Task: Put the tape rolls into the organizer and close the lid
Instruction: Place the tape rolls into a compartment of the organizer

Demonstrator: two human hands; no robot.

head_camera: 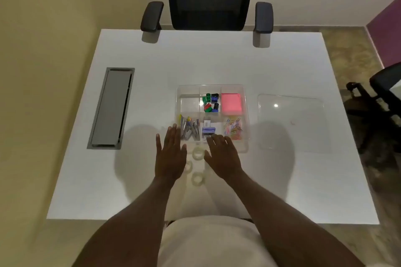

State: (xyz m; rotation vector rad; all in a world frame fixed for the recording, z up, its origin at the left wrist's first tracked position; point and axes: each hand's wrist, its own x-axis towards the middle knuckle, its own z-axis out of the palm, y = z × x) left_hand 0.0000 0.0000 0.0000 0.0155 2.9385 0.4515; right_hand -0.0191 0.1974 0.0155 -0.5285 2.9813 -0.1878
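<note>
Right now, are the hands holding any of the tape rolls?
No. Both the left hand and the right hand are open and flat, holding nothing. The tape rolls lie on the table between them.

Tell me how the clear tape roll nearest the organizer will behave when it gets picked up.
The tape roll lies flat on the table, so it probably won't roll until tilted on edge. It looks small and hollow, likely light and stiff. Its clear glossy surface may be slippery; pinching through the centre hole seems safer.
</note>
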